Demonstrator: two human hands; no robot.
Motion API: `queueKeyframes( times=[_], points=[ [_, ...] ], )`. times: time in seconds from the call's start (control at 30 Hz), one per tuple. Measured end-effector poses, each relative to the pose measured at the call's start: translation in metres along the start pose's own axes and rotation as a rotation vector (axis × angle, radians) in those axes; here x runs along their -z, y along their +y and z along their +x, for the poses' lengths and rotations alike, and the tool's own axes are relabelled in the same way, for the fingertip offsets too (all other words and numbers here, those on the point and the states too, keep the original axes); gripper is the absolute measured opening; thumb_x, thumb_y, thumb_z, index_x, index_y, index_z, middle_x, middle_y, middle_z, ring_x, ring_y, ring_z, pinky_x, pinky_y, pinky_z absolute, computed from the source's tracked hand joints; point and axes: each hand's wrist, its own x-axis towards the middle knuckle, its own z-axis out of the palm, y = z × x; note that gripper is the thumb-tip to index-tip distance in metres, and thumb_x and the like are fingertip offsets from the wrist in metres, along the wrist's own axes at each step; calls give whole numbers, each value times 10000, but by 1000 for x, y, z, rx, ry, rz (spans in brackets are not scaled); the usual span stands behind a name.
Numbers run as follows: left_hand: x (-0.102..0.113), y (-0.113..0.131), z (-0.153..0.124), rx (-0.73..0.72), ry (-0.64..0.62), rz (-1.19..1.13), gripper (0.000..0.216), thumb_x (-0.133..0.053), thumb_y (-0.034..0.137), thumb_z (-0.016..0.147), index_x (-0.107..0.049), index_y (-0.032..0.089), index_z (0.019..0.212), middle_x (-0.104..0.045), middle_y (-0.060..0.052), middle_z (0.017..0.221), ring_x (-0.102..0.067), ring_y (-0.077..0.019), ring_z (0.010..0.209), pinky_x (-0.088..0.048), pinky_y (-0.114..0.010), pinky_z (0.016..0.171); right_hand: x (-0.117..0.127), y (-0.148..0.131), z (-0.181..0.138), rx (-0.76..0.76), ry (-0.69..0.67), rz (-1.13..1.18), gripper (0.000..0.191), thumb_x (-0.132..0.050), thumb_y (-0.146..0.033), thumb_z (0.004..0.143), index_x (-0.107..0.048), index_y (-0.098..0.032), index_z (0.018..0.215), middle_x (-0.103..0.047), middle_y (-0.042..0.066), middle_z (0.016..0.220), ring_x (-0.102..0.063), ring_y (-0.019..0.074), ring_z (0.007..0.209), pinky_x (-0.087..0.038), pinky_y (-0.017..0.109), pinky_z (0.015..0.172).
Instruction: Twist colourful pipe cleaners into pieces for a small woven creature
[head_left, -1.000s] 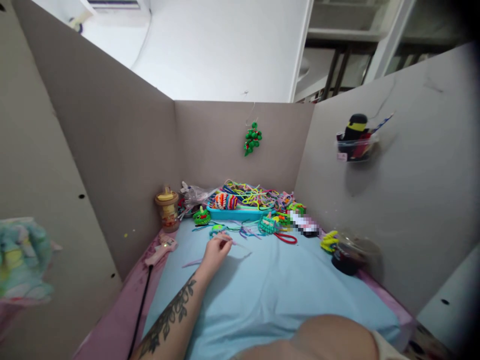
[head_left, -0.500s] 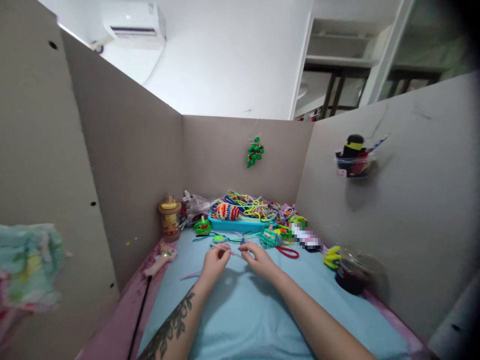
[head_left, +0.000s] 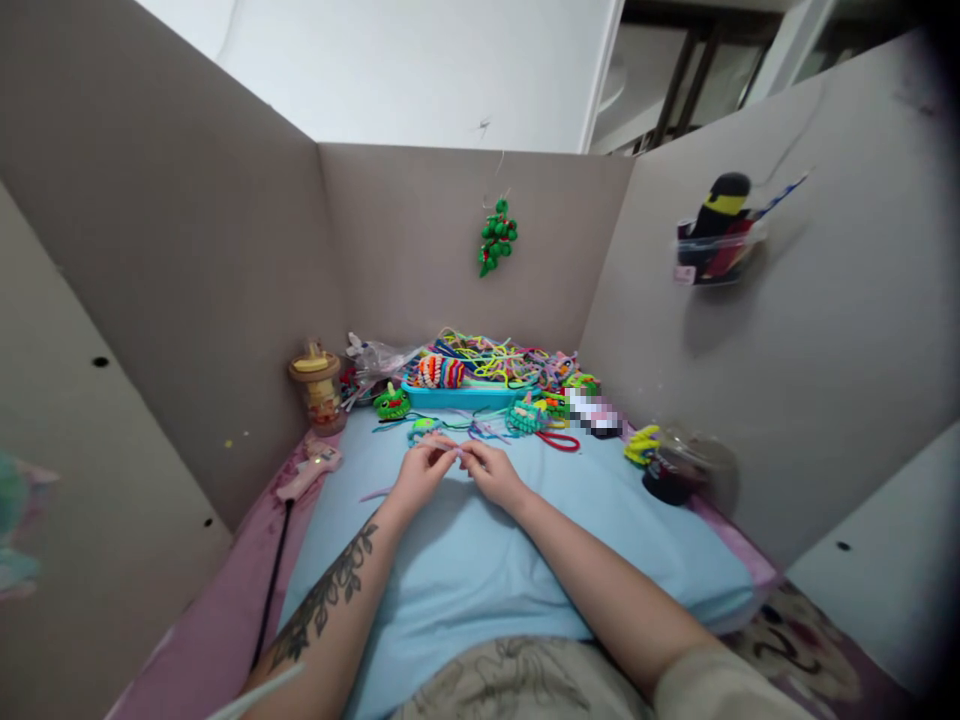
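Note:
Fingertips together over the blue cloth, both my hands pinch a thin lilac strand; its loose end trails left of my left wrist. My left hand is closed on it with thumb and forefinger. Meeting it at the tips, my right hand pinches the same strand, of which only a small purple bit shows between the fingers. Just behind my left hand lies a small blue-green woven piece. A teal woven piece and a red cord loop lie beyond my right hand.
At the back, a blue tray sits before a heap of coloured cords. A pink glue gun and a cup stand left. To the right are a phone and a dark lidded container. Grey partitions enclose the table.
My hands have come together; a short gap with the strand across it showed between them before. The view has tilted down, bringing my lap into sight.

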Motion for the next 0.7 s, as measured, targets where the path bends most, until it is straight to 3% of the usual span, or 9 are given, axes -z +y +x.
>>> queueKeyframes(
  times=[0.23, 0.47, 0.7],
  points=[
    [-1, -4, 0, 139, 14, 1, 216, -585, 312, 717, -674, 137, 807, -655, -49, 674, -600, -159, 625, -481, -268, 594, 2, 5, -1, 45, 175, -125, 195, -438, -270, 861, -609, -179, 843, -617, 37, 746, -551, 151, 680, -425, 255, 646],
    [-4, -4, 0, 243, -31, -193, 290, -596, 351, 707, -662, 113, 859, -628, -34, 647, -579, -126, 589, -482, -251, 591, 1, 2, -3, 122, 265, -317, 170, -453, -240, 861, -618, -196, 859, -613, 59, 816, -552, 181, 802, -424, 294, 747],
    [-8, 1, -1, 297, -28, -265, 339, -613, 443, 683, -641, 114, 760, -592, -23, 585, -558, -121, 553, -472, -240, 554, -2, -2, -7, 157, 297, -530, 170, -453, -216, 853, -619, -208, 818, -577, 68, 827, -527, 195, 833, -416, 302, 749]
  ],
)
